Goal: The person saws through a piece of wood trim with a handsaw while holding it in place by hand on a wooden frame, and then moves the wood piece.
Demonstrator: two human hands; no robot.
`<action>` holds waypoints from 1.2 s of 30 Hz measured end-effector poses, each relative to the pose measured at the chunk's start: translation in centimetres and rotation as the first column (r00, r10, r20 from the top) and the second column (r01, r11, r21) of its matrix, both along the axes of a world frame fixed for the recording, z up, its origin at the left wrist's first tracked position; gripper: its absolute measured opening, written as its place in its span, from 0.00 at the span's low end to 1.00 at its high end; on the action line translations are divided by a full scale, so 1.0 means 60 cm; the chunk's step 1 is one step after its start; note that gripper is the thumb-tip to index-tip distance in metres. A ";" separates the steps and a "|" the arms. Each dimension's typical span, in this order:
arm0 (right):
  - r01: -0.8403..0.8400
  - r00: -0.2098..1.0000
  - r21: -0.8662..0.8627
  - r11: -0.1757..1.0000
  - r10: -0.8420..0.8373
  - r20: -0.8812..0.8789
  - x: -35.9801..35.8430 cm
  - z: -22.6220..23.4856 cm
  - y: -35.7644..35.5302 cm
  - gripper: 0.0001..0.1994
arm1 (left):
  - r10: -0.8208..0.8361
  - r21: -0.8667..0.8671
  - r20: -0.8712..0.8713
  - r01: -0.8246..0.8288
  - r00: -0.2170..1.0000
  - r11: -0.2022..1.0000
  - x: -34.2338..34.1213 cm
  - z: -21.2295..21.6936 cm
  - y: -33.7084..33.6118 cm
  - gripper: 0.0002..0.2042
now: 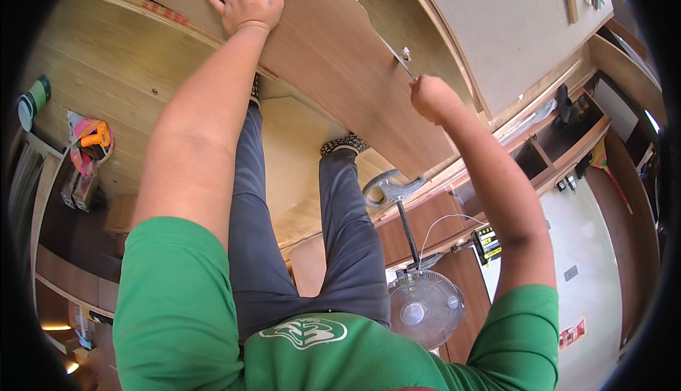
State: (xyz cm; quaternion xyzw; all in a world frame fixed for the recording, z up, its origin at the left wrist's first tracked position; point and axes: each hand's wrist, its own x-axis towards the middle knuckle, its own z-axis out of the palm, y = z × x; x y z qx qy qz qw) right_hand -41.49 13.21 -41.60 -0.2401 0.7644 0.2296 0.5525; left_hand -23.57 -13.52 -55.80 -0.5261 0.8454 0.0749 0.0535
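Observation:
A long brown wood-grain board (333,58) lies slantwise in front of me, over the lighter plywood. My left hand (245,4) rests flat on its far left part, fingers spread. At the board's right edge, my right hand (434,99) is closed in a fist round the near end of a thin, straight metal tool (399,59). The tool's narrow shaft lies along that edge, pointing away and to the left. My fist hides its handle, and I cannot tell its exact kind. A small pale scrap (406,53) sits beside the shaft.
A large grey panel (504,29) lies at the far right. A standing fan (425,309) with a grey base (391,189) is near my right leg. On the left are a pink bag (79,129) with an orange tool (99,136) and a green roll (35,100).

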 end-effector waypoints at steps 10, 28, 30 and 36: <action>-0.052 0.997 0.037 0.998 0.050 0.064 0.027 0.043 -0.086 0.17 | -0.005 -0.006 0.011 0.005 1.000 1.000 0.019 0.000 0.000 0.38; -0.049 0.995 0.212 0.976 0.030 0.093 0.025 0.044 -0.129 0.16 | -0.013 -0.049 0.010 0.014 1.000 0.999 0.046 -0.015 -0.008 0.38; -0.046 0.994 0.128 0.991 0.032 0.107 0.027 0.111 -0.149 0.17 | -0.015 -0.051 0.012 0.016 1.000 0.999 0.048 -0.011 -0.011 0.38; 0.053 0.998 0.202 0.978 -0.057 0.016 0.019 0.035 -0.086 0.20 | -0.004 -0.018 -0.035 0.004 0.999 1.000 0.017 -0.010 0.002 0.38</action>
